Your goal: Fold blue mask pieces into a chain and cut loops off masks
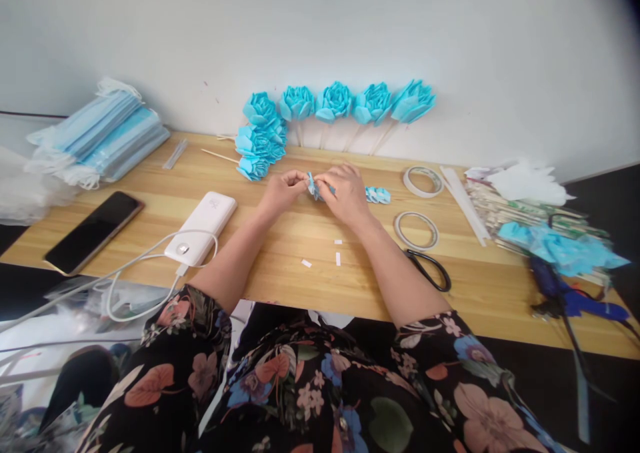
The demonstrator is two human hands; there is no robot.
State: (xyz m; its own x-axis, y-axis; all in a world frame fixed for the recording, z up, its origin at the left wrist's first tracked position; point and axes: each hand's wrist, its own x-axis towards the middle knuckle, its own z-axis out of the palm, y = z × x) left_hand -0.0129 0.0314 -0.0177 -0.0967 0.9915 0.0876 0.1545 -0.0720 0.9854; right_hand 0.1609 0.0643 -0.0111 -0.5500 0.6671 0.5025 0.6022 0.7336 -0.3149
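Between my two hands, over the middle of the table, is a small light-blue petal piece [311,185]. The fingertips of my left hand [284,190] pinch its left side. My right hand [344,190] is closed on it from the right, and its fingers partly cover the piece. Just right of that hand lies a short row of folded blue petals [379,195], its left end hidden by the hand. Nearer to me, a few small white strips [338,259] lie on the wood between my forearms.
Blue flowers on sticks [334,102] lean against the wall. Left are face masks [105,133], a phone [95,232] and a cabled white power bank [201,226]. Right are tape rolls [417,231], black-handled scissors [431,271], white sticks [465,205] and a blue glue gun [575,300].
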